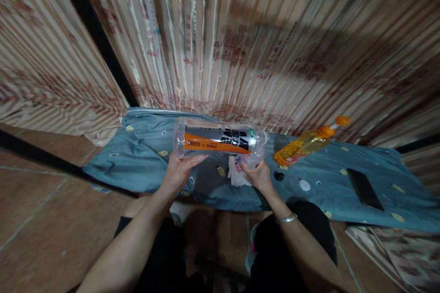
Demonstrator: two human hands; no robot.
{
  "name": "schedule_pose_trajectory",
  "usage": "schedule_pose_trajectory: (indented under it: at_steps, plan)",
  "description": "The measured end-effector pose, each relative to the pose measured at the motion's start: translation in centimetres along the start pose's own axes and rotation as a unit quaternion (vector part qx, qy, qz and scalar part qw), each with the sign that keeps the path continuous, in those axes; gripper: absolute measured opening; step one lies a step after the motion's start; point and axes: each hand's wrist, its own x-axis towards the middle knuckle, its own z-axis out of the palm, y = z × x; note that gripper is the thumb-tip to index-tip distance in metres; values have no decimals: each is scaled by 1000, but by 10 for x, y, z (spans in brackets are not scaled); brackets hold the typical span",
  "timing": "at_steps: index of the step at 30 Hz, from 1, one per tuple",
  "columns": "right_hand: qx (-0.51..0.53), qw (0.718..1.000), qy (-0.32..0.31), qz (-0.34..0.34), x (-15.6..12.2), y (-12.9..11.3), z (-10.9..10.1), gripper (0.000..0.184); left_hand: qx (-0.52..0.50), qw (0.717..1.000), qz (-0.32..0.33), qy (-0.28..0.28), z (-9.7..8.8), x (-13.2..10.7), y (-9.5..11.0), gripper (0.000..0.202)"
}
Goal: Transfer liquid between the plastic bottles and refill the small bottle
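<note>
My left hand (179, 170) grips the base end of a clear plastic bottle (220, 141) with an orange and black label, held sideways above a blue-grey cloth (137, 155). At the bottle's neck end, my right hand (258, 175) is closed on a crumpled white cloth or tissue (238, 170). The bottle looks empty and its mouth points right.
An orange-capped bottle of yellow liquid (305, 143) lies tilted on the cloth to the right. A dark cap (278, 176) and a white cap (304, 185) rest near it. A black phone (365, 189) lies farther right. Striped curtain hangs behind; brown tiled floor on the left.
</note>
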Motion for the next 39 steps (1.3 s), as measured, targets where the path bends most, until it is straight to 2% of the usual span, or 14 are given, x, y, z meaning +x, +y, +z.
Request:
schedule_pose_trajectory:
  at_steps: [10, 17, 22, 31, 39]
  plan:
    - [10, 1000, 9, -8, 0, 1, 0, 41, -4, 1000, 9, 4, 1, 1, -1, 43]
    - [20, 1000, 16, -11, 0, -1, 0, 46, -8, 1000, 3, 9, 0, 2, -2, 47]
    - [10, 1000, 3, -6, 0, -4, -1, 44, -10, 1000, 9, 2, -2, 4, -5, 47]
    - [32, 999, -10, -15, 2, -3, 0, 49, -19, 1000, 7, -6, 3, 0, 3, 45]
    - [29, 999, -17, -19, 2, -1, 1, 53, 12, 1000, -1, -11, 1, 0, 6, 46]
